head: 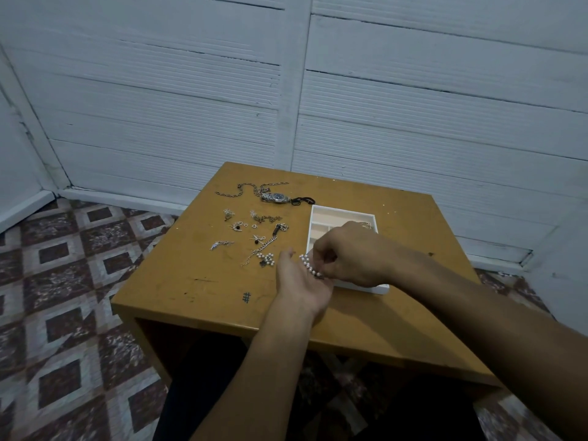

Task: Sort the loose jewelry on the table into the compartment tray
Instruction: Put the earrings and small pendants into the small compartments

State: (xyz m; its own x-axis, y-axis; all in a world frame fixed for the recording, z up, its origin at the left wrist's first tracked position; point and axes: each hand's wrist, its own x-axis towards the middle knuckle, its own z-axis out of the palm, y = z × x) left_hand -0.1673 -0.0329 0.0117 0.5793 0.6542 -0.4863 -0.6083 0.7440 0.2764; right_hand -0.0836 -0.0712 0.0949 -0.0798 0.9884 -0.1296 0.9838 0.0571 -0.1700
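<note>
A pearl bracelet (309, 265) lies across my upturned left hand (299, 281), just left of the white compartment tray (342, 214). My right hand (346, 254) reaches over the tray's near half and pinches the bracelet with curled fingers. Loose jewelry is spread on the wooden table (206, 281): a wristwatch (276, 197), a long chain (237, 191), a pearl cluster piece (266, 259), a thin chain (259, 249), and several small earrings and charms (237, 226). A chain lies in the tray's far right compartment (369, 225), partly hidden by my right hand.
The small table stands against a white panelled wall (286, 90). Patterned tile floor (63, 281) lies to the left. A dark hair tie (302, 200) rests beside the watch. A pen mark (246, 297) sits near the table's front edge.
</note>
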